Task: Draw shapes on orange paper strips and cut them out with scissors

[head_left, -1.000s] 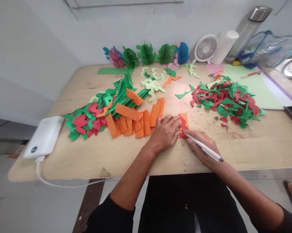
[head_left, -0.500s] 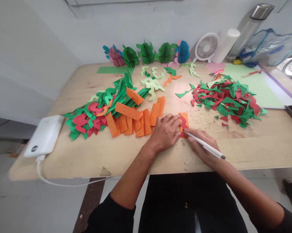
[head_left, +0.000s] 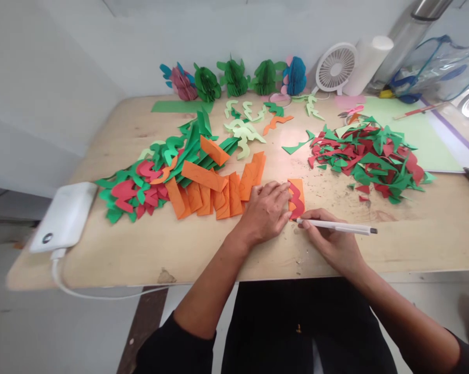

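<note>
While the left hand [head_left: 266, 214], grip flattened, rests at the edge of a red wavy cutout [head_left: 297, 200] atop an orange paper rectangle [head_left: 301, 187] on the surface [head_left: 215, 254], the right hand's [head_left: 334, 241] grip pinches a white pen [head_left: 346, 227].

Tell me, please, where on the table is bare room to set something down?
Bare patches on the table: front left, between the white device and left forearm; front right, beyond the pen, in front of the scrap pile. Crowded: middle left, under orange papers, and back middle, with paper figures and fan.
</note>
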Available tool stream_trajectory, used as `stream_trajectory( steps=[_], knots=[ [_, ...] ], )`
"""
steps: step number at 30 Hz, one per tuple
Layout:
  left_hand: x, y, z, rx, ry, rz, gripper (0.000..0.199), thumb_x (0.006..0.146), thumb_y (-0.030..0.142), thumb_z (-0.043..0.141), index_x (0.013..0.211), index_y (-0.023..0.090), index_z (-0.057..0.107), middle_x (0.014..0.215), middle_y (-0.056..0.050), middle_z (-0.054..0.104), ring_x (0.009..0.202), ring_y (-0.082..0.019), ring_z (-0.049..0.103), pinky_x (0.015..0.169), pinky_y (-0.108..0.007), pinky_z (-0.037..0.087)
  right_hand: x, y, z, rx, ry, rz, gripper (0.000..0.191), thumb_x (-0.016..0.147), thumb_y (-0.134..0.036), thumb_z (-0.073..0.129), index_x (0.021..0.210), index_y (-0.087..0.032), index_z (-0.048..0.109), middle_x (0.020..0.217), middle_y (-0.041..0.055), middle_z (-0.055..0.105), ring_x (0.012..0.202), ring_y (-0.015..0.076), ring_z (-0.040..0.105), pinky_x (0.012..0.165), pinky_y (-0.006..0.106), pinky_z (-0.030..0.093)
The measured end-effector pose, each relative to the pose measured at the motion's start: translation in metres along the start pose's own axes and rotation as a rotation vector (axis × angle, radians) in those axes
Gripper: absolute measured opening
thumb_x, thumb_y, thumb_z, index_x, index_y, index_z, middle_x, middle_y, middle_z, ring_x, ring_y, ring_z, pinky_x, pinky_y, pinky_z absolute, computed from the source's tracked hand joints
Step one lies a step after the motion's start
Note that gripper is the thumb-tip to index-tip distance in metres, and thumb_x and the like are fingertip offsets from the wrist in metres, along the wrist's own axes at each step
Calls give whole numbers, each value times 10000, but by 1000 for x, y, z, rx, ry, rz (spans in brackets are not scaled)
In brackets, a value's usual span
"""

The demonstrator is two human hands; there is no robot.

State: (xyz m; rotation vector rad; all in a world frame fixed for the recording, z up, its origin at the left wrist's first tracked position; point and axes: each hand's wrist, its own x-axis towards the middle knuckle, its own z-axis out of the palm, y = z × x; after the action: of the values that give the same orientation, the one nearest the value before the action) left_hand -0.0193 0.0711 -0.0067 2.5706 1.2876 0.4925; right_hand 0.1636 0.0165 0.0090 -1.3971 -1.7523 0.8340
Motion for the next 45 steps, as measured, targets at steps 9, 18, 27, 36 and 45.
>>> stream_trajectory(
  steps=[9,18,27,36,45],
  knots=[
    [0,-1,1,-13,2,7,310,901,328,488,1171,202,577,1441,-74,510,1319,-259,411,1014,-451,309,2,-1,3,-65,4,32,99,872,-287,577,852,-219,646,808,41,726,719,197,653,644,312,492],
    [-1,-2,3,-2,17,10,312,889,325,511,1172,210,576,1431,-74,519,1304,-264,421,1008,-450,321,2,-1,4,-84,-12,21,120,881,-294,564,841,-220,649,808,44,729,728,199,652,677,322,498],
    [0,0,1,1,-12,-12,322,882,313,517,1184,222,581,1438,-72,511,1315,-268,408,1021,-450,315,3,-5,4,-166,5,-20,166,897,-331,532,828,-232,645,791,51,729,714,210,656,692,351,491],
    [0,-1,2,-1,-14,-3,334,899,337,491,1201,216,569,1449,-72,499,1328,-261,400,1030,-446,306,3,-5,4,-155,16,-11,125,879,-301,557,825,-227,642,794,47,731,718,211,658,670,339,489],
    [-1,0,1,-12,-13,-11,326,896,329,500,1192,213,572,1443,-72,507,1325,-259,406,1034,-446,306,3,-5,1,-140,32,8,138,881,-304,545,809,-227,635,755,43,723,675,196,647,624,316,486]
  ],
)
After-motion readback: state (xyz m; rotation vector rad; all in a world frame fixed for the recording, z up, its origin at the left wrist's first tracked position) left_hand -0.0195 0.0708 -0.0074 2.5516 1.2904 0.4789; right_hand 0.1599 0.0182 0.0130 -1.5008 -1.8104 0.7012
